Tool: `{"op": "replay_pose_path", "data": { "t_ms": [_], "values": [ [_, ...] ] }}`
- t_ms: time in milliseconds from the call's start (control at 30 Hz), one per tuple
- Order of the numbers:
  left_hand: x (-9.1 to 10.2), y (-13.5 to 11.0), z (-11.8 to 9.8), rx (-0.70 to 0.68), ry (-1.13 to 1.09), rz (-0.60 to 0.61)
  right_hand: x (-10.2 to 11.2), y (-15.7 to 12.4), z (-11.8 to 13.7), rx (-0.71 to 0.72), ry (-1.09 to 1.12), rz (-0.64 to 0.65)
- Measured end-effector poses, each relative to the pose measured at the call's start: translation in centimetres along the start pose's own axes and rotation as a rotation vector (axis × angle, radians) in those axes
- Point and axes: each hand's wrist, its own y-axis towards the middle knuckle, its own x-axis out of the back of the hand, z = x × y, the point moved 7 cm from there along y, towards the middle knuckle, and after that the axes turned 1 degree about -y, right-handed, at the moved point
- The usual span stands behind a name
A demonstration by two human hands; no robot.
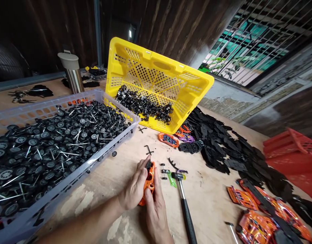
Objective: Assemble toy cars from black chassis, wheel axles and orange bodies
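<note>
Between my two hands is an orange toy car body (150, 181), held just above the wooden table. My left hand (134, 184) grips its left side, with the thumb near a black part at its far end. On the other side, my right hand (156, 206) wraps the near end, thumb laid along the shell. Just right of my hands lie a small wheel axle (164, 171), a green plastic piece (172, 179) and a curved black strip (173, 164). A hammer (185, 206) with a black handle rests beside them, its head on the table.
A clear plastic basket (115, 144) full of wheels on axles stands left. Behind it, a tilted yellow crate (158, 64) holds more black parts. Black chassis pieces (211, 139) are heaped at right, near orange car bodies (257, 225) and a red crate (290, 159). A steel tumbler (74, 79) stands back left.
</note>
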Motion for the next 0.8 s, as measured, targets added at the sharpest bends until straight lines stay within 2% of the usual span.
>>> {"op": "replay_pose_path", "data": {
  "t_ms": [133, 300, 400, 533, 600, 700, 800],
  "values": [
    [-0.1, 0.2, -1.3, -0.027, -0.094, 0.007, 0.2, 0.1, -0.5, 0.034, 0.01, -0.016],
    [-0.2, 0.5, -2.4, -0.083, -0.113, 0.022, 2.1, 0.7, -0.6, 0.021, -0.092, -0.175],
    [-0.4, 0.6, -2.6, -0.094, -0.019, 0.047, 3.7, 1.9, 0.2, -0.011, -0.044, -0.152],
    [-0.9, 0.2, -2.6, -0.118, 0.055, 0.08, 5.3, 3.8, 1.4, -0.069, 0.113, -0.035],
    [-0.9, -0.1, -2.1, -0.099, 0.068, 0.058, 5.6, 4.2, 1.6, -0.078, 0.154, -0.002],
    [-0.7, -0.3, -1.2, -0.059, 0.067, 0.01, 5.8, 4.2, 1.5, -0.09, 0.202, -0.047],
    [-0.9, -0.2, -1.1, -0.054, 0.069, 0.018, 5.4, 4.1, 1.3, -0.096, 0.239, -0.046]
  ]
}}
